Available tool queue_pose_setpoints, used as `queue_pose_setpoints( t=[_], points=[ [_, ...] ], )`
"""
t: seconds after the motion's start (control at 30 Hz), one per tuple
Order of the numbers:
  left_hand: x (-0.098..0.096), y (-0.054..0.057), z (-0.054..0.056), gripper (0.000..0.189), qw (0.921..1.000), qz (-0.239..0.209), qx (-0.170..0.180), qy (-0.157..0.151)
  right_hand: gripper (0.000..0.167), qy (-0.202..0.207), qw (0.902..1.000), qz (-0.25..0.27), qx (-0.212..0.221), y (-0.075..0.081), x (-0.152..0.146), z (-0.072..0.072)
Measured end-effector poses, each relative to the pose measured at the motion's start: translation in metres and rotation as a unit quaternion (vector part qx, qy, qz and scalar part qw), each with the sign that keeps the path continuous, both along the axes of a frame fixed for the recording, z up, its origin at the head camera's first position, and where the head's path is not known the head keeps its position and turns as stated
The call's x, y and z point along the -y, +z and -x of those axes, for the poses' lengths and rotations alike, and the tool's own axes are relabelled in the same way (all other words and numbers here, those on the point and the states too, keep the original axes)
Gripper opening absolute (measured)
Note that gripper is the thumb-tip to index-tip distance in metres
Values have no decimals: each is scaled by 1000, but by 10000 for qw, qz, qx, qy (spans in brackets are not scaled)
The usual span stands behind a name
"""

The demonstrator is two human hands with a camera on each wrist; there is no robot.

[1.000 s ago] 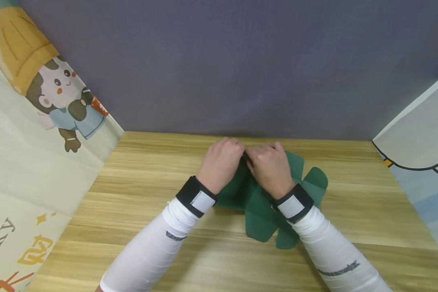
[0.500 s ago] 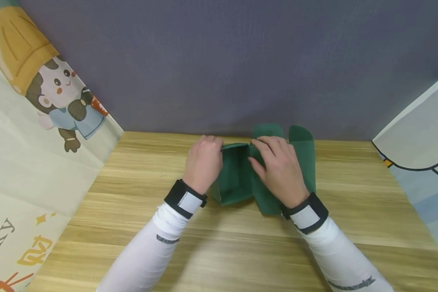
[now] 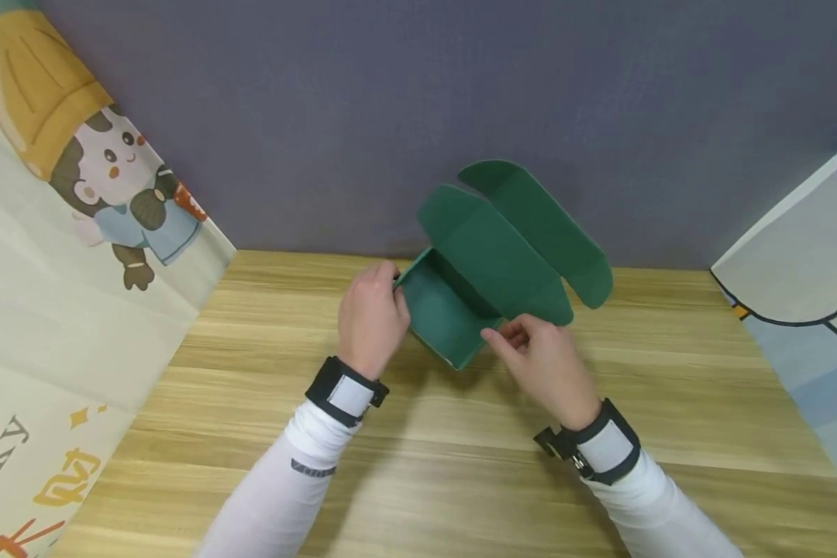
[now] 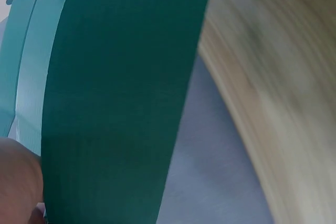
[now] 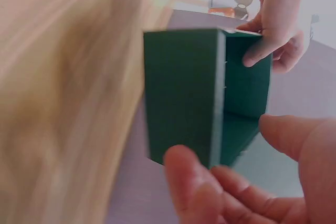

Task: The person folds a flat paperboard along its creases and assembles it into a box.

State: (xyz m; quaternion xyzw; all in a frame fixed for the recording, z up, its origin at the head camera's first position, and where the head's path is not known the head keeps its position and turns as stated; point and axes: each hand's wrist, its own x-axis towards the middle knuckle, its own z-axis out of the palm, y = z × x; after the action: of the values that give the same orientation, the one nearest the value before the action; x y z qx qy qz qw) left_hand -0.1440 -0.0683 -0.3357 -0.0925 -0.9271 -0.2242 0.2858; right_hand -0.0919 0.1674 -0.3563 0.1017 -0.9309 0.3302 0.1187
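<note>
Hands apart: left hand (image 3: 373,322) grips left side wall of green box (image 3: 441,306), right hand (image 3: 547,364) pinches opposite side. Box over wooden surface (image 3: 251,387), lid (image 3: 502,260) open, toward dark backdrop (image 3: 363,139).

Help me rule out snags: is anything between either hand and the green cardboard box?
Nothing visible is: the left hand grips one end wall of the green cardboard box, and the right hand holds the opposite end.

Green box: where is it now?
Near the centre of the head view, the green box is held between the left hand and the right hand, its open lid toward the dark backdrop.
</note>
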Motion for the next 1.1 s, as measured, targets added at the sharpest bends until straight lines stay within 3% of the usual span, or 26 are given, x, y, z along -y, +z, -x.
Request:
queue_pose_setpoints(
  t=[0.13,0.23,0.47,0.67,0.87,1.1],
  points=[
    [-2,-9,-2,24,9998,-135,63,119,56,54,9976,303,614,-8,-4,8],
    [-5,-16,-4,30,9996,-202,167,87,56,142,9932,676,932,-12,-4,14],
    [-10,-29,-10,44,9988,-317,361,-17,47,131,9881,1189,967,-16,-6,23],
    [-13,-35,-18,45,9947,-598,823,-136,43,-37,9917,775,1026,-15,-11,26],
    [-11,-36,-22,36,9819,-1203,1387,-463,42,-177,9966,108,796,-15,-19,26],
    [-3,-33,-16,67,9567,-2057,2032,-321,36,-87,9978,-265,593,-13,-18,24]
  ],
)
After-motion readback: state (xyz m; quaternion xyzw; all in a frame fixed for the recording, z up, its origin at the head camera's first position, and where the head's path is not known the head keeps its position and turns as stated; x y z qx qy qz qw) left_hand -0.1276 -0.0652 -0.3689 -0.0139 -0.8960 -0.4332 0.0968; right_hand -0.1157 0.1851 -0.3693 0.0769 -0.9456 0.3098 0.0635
